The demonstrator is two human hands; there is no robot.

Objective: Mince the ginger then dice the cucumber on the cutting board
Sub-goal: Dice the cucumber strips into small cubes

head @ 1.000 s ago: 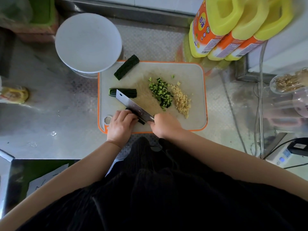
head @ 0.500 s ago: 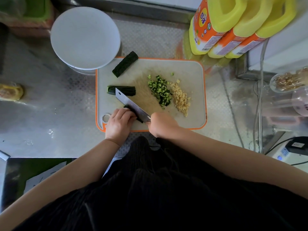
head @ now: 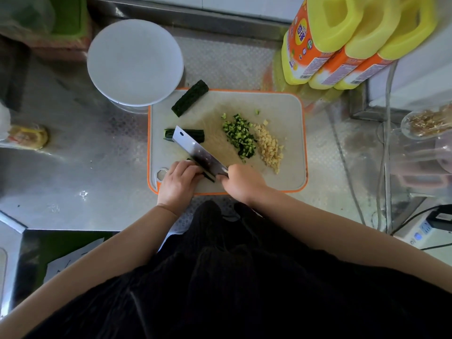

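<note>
A white bowl [head: 135,62] sits on the counter [head: 73,167]. On the board [head: 281,106], the left hand [head: 179,183] curls over what seems a cucumber strip [head: 209,177]; the right hand [head: 241,181] grips the knife [head: 198,152]. Beyond lie diced cucumber [head: 239,137] and ginger [head: 269,148].

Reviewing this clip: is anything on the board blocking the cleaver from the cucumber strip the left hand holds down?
Nothing visible does. The steel cleaver in the right hand sits right beside the left hand and over the dark green cucumber strip; the diced cucumber pile lies apart.
</note>
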